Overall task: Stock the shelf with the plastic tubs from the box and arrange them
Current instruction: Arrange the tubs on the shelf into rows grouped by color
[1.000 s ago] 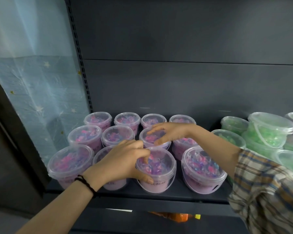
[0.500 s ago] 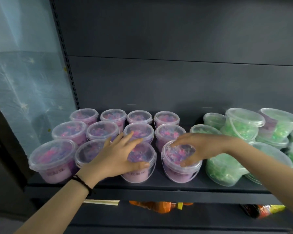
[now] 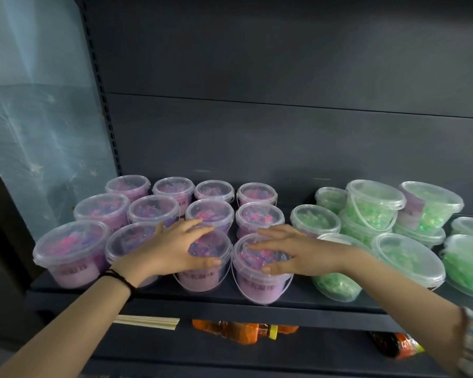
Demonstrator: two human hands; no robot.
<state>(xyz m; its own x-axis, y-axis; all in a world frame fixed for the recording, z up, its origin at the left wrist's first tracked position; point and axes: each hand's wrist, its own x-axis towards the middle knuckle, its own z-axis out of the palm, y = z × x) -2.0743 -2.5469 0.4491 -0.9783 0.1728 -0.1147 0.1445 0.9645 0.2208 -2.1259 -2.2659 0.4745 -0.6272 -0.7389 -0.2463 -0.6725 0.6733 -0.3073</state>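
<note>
Several clear tubs of pink and purple beads stand in three rows on the dark shelf point(image 3: 298, 302). My left hand point(image 3: 175, 249) lies flat with straight fingers on the lid of a front-row purple tub point(image 3: 202, 276), thumb along its near rim. My right hand point(image 3: 290, 252) rests the same way on the neighbouring front purple tub point(image 3: 260, 285) to the right. Neither hand curls around a tub. Green-bead tubs point(image 3: 407, 257) fill the right part of the shelf, some stacked. No box is in view.
The shelf's dark back panel point(image 3: 284, 132) rises behind the tubs. A slotted upright point(image 3: 104, 105) and pale blue sheeting point(image 3: 38, 132) bound the left side. On the lower shelf lie wooden sticks point(image 3: 148, 321) and orange bottles point(image 3: 241, 331).
My right hand has come back from a middle-row tub to the front right purple tub. My left hand has flattened on its tub. The view has shifted right, showing more green tubs.
</note>
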